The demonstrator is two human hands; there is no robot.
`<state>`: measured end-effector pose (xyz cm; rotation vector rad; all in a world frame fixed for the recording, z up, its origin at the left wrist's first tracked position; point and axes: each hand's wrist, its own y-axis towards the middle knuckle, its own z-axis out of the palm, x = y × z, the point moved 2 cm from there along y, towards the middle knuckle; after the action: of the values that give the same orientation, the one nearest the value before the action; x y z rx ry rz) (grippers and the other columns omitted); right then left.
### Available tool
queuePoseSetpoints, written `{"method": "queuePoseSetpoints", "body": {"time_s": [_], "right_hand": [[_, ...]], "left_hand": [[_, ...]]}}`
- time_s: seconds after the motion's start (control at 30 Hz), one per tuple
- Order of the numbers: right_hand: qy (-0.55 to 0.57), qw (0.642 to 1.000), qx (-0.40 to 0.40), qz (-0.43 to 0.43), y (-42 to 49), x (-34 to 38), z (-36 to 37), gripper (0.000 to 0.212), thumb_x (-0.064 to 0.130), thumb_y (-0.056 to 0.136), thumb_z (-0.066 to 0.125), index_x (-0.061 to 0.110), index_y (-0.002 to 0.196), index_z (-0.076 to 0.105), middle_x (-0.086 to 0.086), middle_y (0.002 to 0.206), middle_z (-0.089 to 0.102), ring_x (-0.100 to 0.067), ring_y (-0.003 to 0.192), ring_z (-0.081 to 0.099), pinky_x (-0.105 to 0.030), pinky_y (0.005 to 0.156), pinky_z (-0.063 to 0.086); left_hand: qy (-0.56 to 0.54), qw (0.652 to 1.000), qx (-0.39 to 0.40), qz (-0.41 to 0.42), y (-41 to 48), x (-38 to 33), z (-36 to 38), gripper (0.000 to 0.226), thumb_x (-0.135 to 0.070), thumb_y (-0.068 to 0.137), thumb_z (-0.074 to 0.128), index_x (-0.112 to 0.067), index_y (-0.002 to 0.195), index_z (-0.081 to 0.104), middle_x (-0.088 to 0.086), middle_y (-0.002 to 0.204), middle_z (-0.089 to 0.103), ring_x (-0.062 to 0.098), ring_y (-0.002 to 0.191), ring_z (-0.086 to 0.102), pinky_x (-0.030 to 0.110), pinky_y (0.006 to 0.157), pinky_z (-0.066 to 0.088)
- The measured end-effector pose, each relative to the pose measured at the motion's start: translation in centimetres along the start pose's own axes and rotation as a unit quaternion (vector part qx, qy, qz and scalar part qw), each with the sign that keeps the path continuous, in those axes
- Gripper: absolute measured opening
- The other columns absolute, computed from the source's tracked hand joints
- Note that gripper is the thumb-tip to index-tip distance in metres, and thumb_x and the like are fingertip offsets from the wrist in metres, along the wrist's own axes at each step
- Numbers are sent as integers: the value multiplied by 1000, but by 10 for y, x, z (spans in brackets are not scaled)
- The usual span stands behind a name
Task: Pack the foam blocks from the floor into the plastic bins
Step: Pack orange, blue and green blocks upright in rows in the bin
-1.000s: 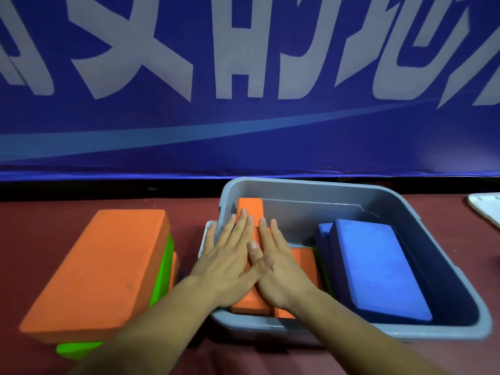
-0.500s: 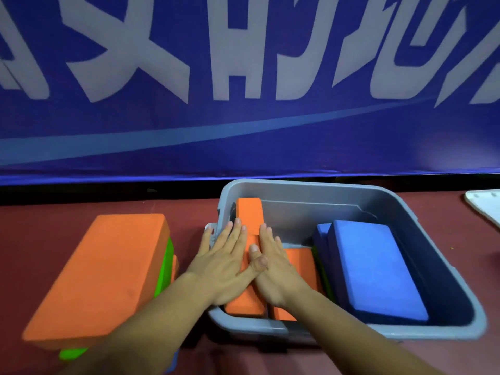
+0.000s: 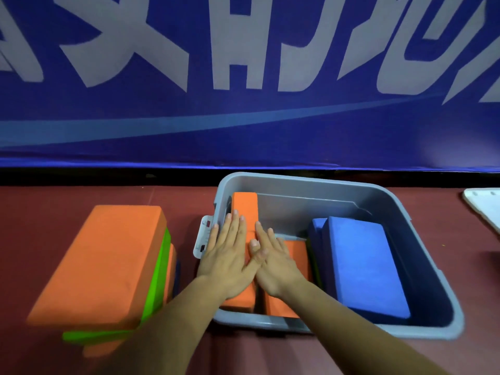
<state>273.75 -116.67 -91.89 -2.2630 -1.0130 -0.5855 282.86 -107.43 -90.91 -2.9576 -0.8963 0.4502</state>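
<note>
A grey plastic bin (image 3: 422, 266) stands on the red floor. Along its left wall an orange foam block (image 3: 244, 205) stands on edge. My left hand (image 3: 228, 255) presses flat on its top with straight fingers. Beside it my right hand (image 3: 274, 262) lies flat over a second orange block (image 3: 296, 255), its thumb under my left thumb. A blue block (image 3: 365, 263) leans at the bin's right with another blue one (image 3: 316, 231) behind it. Left of the bin sits a stack with a large orange block (image 3: 108, 263) over a green one (image 3: 158, 269).
A blue banner (image 3: 243, 77) with white lettering hangs along the back, close behind the bin. A white lid or tray (image 3: 484, 207) pokes in at the right edge. The bin's white latch (image 3: 204, 236) sticks out towards the stack. Bare red floor (image 3: 54, 201) lies around.
Both hands stay flat on the orange blocks and have slid slightly towards me. The view has shifted a little; the blocks sit where they were.
</note>
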Motion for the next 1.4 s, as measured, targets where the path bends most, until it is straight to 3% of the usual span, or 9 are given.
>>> {"method": "queuePoseSetpoints", "body": {"time_s": [0.13, 0.37, 0.53, 0.73, 0.83, 0.9, 1.03, 1.2, 1.4], "right_hand": [[-22, 999, 30, 24, -1, 0, 4, 56, 60, 106, 11, 54, 155, -14, 4, 170, -14, -18, 156, -18, -52, 124, 0], [-107, 992, 69, 16, 13, -30, 9, 58, 57, 106, 10, 54, 151, -27, -2, 169, -23, -23, 153, -27, -55, 124, -4], [-75, 994, 80, -4, 15, -33, 13, 58, 60, 105, 11, 56, 150, -26, 1, 170, -17, -24, 155, -23, -57, 123, -2], [-47, 999, 22, -10, 29, -51, -26, 55, 59, 105, 10, 53, 158, -5, -1, 172, 7, -24, 158, 2, -55, 124, 12], [-16, 996, -23, -79, 54, -48, -41, 54, 48, 109, 16, 39, 162, 11, 5, 170, 17, -19, 157, 10, -40, 127, 10], [-18, 993, -21, -114, 74, -41, -45, 54, 48, 109, 15, 36, 162, 16, 6, 170, 16, -18, 158, 6, -37, 127, 8], [-69, 990, 48, -111, 108, -24, -48, 51, 52, 108, 19, 49, 159, 15, 8, 172, -4, -21, 158, -6, -58, 124, 11], [-212, 955, 82, -191, 135, -19, -40, 51, 57, 106, 15, 57, 157, 5, 13, 170, -15, -21, 157, -12, -59, 123, 2], [-218, 962, 0, -165, 124, -51, -43, 49, 54, 106, 17, 52, 155, 16, 10, 170, -1, -23, 155, 7, -61, 122, 6]], "left_hand": [[37, 999, 16, -9, 1, -1, 2, 122, -84, 57, -42, -13, 155, -23, 3, 161, -34, 14, 149, -32, 52, 122, -15], [57, 998, 31, -20, 9, -12, 25, 122, -86, 61, -38, -11, 156, -21, 5, 161, -34, 16, 148, -33, 46, 123, -14], [48, 998, 33, -19, 7, -5, 35, 115, -88, 67, -30, -12, 154, -24, 4, 161, -34, 14, 148, -34, 42, 124, -14], [-17, 995, -20, -95, 10, -21, 26, 122, -76, 58, -46, -14, 159, -15, 1, 166, -24, 11, 152, -22, 37, 122, -18], [-30, 991, -46, -119, 15, -38, 29, 123, -68, 59, -52, -13, 160, -8, 2, 168, -16, 11, 154, -16, 36, 123, -16], [-23, 992, -63, -103, 20, -40, 36, 107, -66, 79, -39, -10, 159, 4, 6, 168, -2, 14, 156, -3, 39, 124, -7], [14, 994, -71, -86, 25, -30, 47, 80, -55, 106, 1, -2, 151, 40, 13, 160, 35, 23, 149, 33, 46, 117, 18], [38, 994, -79, -65, 22, -14, 45, 81, -60, 106, 6, 0, 154, 33, 16, 162, 28, 26, 151, 27, 44, 117, 17], [66, 994, -80, -45, 18, -3, 49, 85, -65, 104, 10, 0, 156, 27, 15, 166, 20, 26, 154, 19, 43, 119, 16]]}}
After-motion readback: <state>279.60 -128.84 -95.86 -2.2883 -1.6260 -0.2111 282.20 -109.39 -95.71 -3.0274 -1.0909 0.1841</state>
